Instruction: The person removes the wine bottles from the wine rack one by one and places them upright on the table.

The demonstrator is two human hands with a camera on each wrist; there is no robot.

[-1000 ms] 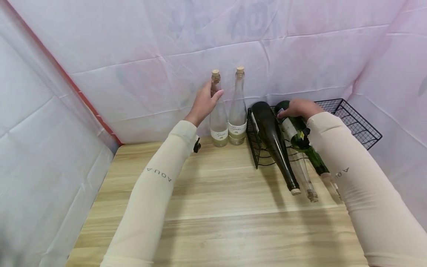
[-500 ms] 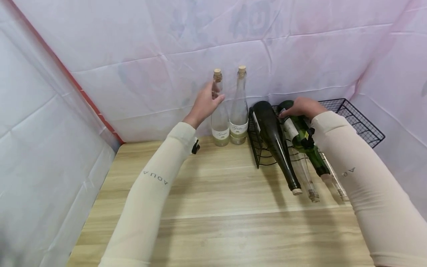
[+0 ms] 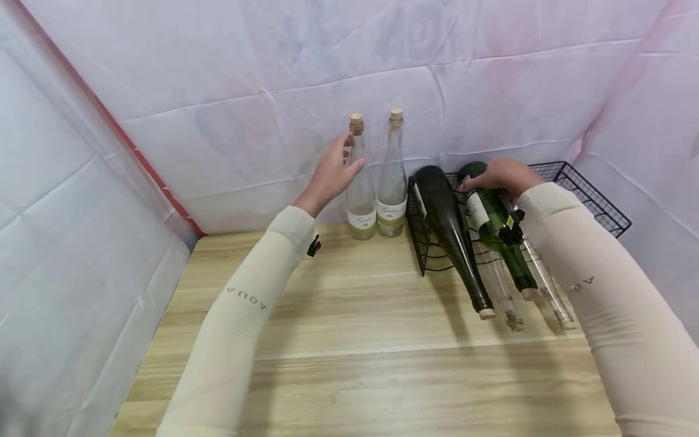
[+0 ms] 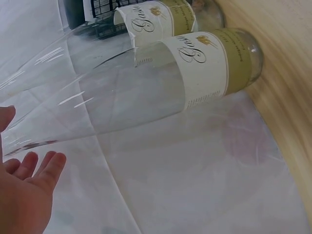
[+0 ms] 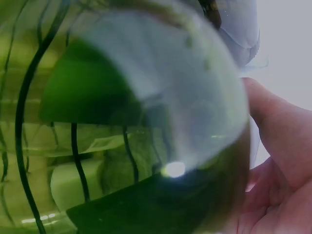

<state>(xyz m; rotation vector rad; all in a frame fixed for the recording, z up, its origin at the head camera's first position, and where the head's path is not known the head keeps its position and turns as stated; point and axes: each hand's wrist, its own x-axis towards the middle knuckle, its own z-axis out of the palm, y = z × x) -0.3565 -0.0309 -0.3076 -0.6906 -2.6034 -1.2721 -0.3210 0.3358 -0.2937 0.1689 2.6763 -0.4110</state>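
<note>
My right hand (image 3: 505, 174) grips the base end of a green wine bottle (image 3: 494, 224). The bottle slants with its corked neck toward me, over the black wire rack (image 3: 565, 162). Seen from the right wrist, green glass (image 5: 195, 107) fills most of the picture beside the hand (image 5: 287, 141). My left hand (image 3: 330, 173) is at the neck of a clear corked bottle (image 3: 360, 197). In the left wrist view its fingers (image 4: 53, 170) are spread loosely below the neck, with the thumb on the other side. A second clear bottle (image 3: 390, 176) stands upright next to it.
A dark wine bottle (image 3: 450, 224) lies slanted in the rack's left end, neck toward me. Clear bottle necks (image 3: 508, 312) stick out below the green bottle. White sheeting (image 3: 246, 139) walls the back and sides of the wooden table (image 3: 355, 328).
The green bottle has shifted slightly right and toward me in my right hand, uncovering more of a clear neck. My left fingers have loosened a little around the clear bottle's neck.
</note>
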